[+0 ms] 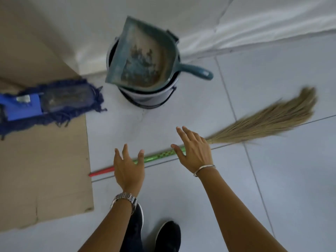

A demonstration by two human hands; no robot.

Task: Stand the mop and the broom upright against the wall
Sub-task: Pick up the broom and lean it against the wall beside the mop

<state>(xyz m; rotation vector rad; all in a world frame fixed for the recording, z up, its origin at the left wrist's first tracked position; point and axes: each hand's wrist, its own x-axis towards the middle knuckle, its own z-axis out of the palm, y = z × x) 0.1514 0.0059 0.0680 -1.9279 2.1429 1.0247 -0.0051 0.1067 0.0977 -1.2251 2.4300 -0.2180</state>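
1. We are reaching down with both hands spread wide and gripping nothing: the left hand (pixel 128 170) is hovering with fingers fanned over the middle of the broom's stick, and the right hand (pixel 193 150) is doing the same nearer the bristle end.
2. We are wearing a metal watch (pixel 125 198) on the left wrist and a thin silver bangle (pixel 203 170) on the right.
3. The broom (pixel 254 126) is lying flat on the tiled floor (pixel 281 179), its green stick running under our hands to a red tip at the left, its straw bristles fanning out to the upper right.
4. The mop (pixel 54 104) is lying at the left with its blue fringed head partly on a sheet of cardboard (pixel 45 170); its handle is running out of view, so we cannot tell how it is lying.
5. Between mop and broom, close to the wall (pixel 200 15), a white bucket (pixel 151 97) is standing with a dusty teal dustpan (pixel 143 57) propped in it, handle pointing right.
6. Our dark shoes (pixel 167 237) are showing at the bottom edge.
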